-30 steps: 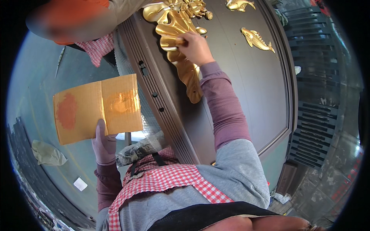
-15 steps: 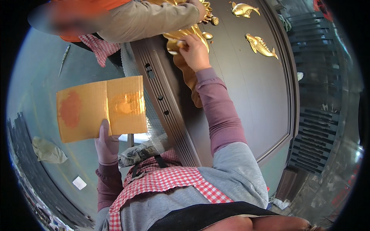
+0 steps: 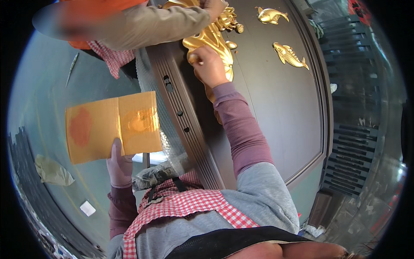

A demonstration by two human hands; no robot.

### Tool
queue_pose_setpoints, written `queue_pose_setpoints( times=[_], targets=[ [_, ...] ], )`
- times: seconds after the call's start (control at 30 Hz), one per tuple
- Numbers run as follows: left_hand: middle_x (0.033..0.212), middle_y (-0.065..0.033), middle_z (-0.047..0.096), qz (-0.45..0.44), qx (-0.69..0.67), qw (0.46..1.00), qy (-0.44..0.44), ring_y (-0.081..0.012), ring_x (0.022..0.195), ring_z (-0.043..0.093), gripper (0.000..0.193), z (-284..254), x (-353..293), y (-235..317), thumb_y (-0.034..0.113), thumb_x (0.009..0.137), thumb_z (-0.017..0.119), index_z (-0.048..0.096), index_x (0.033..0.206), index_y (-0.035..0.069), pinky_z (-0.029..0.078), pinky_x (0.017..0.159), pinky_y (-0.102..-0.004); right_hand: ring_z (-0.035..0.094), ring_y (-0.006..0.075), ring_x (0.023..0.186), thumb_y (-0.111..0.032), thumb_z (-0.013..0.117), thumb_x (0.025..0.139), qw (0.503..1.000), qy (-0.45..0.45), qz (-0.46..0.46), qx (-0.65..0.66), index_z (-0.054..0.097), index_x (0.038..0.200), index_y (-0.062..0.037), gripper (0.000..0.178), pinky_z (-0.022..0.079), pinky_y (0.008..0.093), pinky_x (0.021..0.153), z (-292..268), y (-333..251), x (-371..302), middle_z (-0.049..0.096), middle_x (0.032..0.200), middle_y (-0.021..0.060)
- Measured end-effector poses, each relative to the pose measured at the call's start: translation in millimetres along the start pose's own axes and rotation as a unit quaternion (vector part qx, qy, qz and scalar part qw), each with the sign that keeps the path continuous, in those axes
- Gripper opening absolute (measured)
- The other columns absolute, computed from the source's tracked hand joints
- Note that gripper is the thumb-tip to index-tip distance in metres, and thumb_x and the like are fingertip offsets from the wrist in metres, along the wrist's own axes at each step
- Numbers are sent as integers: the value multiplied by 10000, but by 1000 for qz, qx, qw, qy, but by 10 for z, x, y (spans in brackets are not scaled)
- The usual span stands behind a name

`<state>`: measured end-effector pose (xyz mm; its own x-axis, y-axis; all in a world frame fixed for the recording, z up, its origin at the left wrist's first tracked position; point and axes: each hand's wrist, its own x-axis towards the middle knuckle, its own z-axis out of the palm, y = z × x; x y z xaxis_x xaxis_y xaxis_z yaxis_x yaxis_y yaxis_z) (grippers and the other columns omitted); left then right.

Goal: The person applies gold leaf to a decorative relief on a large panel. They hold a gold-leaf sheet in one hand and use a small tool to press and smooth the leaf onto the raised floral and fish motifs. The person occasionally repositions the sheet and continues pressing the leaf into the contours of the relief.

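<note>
My left hand (image 3: 120, 167), in a pale glove, grips the lower edge of a folded cardboard sheet (image 3: 101, 144), its thumb on top. The cardboard bears a dull orange patch on its left half and a shiny gold smear on its right. My right hand (image 3: 210, 68) is closed in a pinch round a small yellowish piece (image 3: 192, 59), mostly hidden by the fingers. It is at the left side of a gold leaf-shaped relief (image 3: 211, 39) on a dark brown panel (image 3: 276, 112). The relief's lower part is duller brown-gold, partly behind my wrist.
Another person's sleeved arm (image 3: 159, 26) reaches across the panel's top left, with a hand at the gold flower relief (image 3: 228, 19). Two gold fish (image 3: 290, 55) lie on the panel's right. Bubble wrap (image 3: 146, 82) runs beneath its left edge. Dark slatted racks (image 3: 347, 159) stand at right.
My right hand has moved left and a little nearer along the gold relief, keeping its pinch. The cardboard in my left hand has dropped slightly. The other person's arm has shifted a little left.
</note>
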<state>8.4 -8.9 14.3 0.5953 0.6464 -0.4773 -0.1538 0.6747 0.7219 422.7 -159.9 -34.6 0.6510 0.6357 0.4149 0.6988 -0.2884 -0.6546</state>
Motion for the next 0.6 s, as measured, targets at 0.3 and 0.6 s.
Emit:
queue_pose_setpoints(
  times=[0.3,0.6],
  targets=[
    [1157,-213,739,345,682,642,-54,-420,1079,725,511,-35,-42,91,292,977,822,630,1353,4,585,951,-457,727,330,904,-24,801,793,999,-9,-25,-32,741,994,-78,216,595,422,792,3,-23,49,703,962,102],
    [1197,-226,736,370,698,611,-57,-437,1105,722,514,5,-59,77,313,988,813,629,1353,1,578,974,-474,708,350,903,-31,778,802,990,96,35,-99,729,990,-82,200,589,432,787,-231,47,50,692,955,106]
  ],
)
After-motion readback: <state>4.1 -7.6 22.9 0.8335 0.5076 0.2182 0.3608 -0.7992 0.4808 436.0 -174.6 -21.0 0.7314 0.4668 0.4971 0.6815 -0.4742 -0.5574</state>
